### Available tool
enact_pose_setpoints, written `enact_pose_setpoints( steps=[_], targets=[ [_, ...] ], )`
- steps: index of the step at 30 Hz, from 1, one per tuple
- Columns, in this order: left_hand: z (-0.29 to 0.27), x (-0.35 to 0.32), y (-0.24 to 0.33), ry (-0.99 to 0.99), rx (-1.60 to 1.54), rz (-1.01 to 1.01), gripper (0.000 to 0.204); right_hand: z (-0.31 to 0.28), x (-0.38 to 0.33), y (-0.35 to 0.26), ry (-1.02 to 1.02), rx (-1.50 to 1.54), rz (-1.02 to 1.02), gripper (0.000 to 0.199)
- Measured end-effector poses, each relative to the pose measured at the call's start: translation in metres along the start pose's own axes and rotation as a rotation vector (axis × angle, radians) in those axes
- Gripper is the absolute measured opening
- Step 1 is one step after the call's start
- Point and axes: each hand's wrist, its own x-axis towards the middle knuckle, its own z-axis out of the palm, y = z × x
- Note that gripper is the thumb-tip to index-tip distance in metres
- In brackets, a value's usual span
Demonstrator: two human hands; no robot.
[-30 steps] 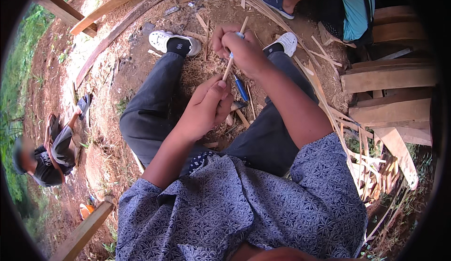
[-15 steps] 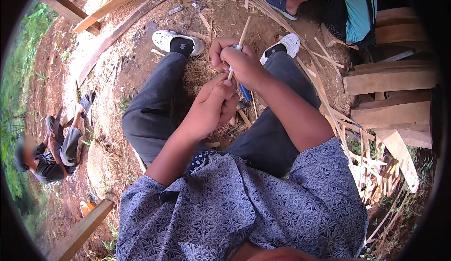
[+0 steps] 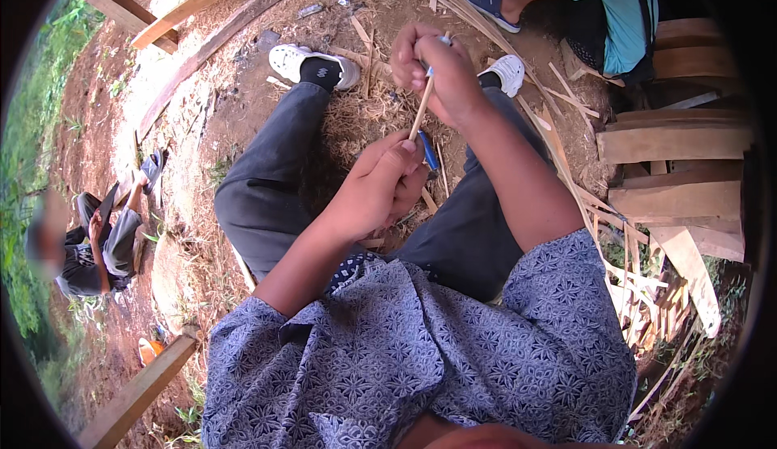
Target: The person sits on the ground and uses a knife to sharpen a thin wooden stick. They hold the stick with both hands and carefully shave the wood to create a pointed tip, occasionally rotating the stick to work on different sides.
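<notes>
The person sits on the ground with knees bent and legs apart; both hands meet over the gap between the legs. The left hand is lower and nearer the body; its grip is closed tight around the bottom end of a thin pale stick. The right hand is higher and farther out; its grip is closed too, on the top end of the stick and on a small blue-handled tool, of which only a bit peeks out.

The stick is long and thin; its long way runs up and a little to the right, from the left hand up to the right hand; the middle part between the hands is bare.

A blue thing lies on the ground just beside the left hand's fingers; what it is cannot be told.

There is open room between the two dark trouser legs, where dry shavings cover the dirt; the white shoes mark the far edge of that room. To the right a stack of wooden planks and loose thin strips crowd in close. Another person in a teal shirt sits at the top right, well apart from the hands; a third person sits far off to the left on the red dirt.
</notes>
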Motion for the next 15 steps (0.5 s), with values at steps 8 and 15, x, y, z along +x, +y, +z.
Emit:
enact_pose_setpoints(
  steps=[8, 15],
  targets=[
    [-0.004, 0.000, -0.001, -0.092, -0.018, -0.043, 0.028, -0.007, 0.007, -0.009, 0.032, 0.057, -0.021, 0.014],
    [-0.010, 0.008, -0.005, 0.161, 0.347, 0.253, 0.024, -0.002, 0.000, 0.002, 0.064, -0.180, 0.012, 0.015]
  ],
)
